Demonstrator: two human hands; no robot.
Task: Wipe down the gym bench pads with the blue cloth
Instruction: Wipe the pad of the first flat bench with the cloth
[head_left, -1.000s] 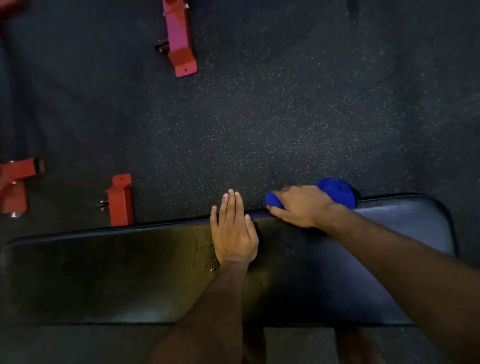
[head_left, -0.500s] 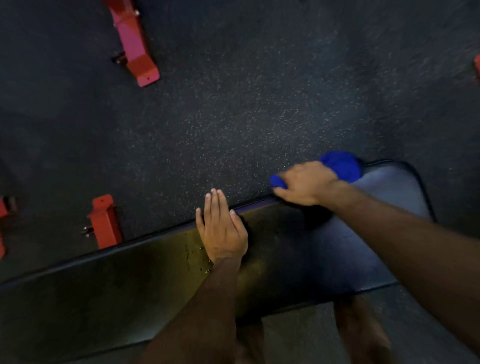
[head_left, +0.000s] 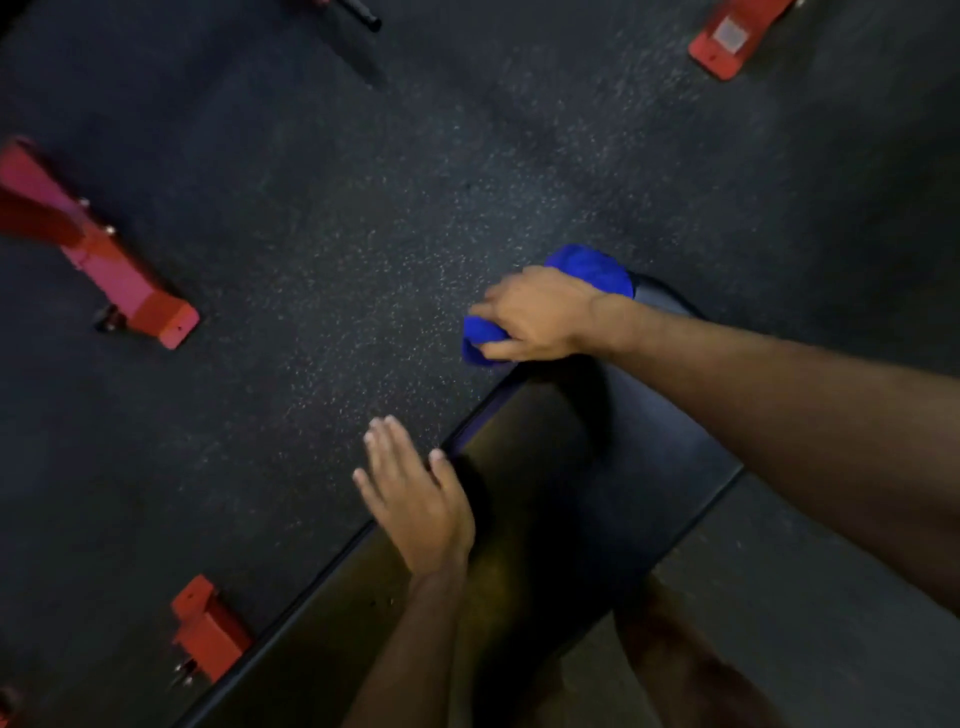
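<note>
Now the right hand (head_left: 535, 317) grips the blue cloth (head_left: 592, 267) at the bench pad's (head_left: 623, 467) far edge; the left hand (head_left: 415, 504) rests flat, fingers straight.

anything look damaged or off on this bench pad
Nothing stands out. The bench pad looks intact where it shows, though the picture is dark and blurred. The right hand grips the blue cloth at its far edge; the left hand rests flat.
</note>
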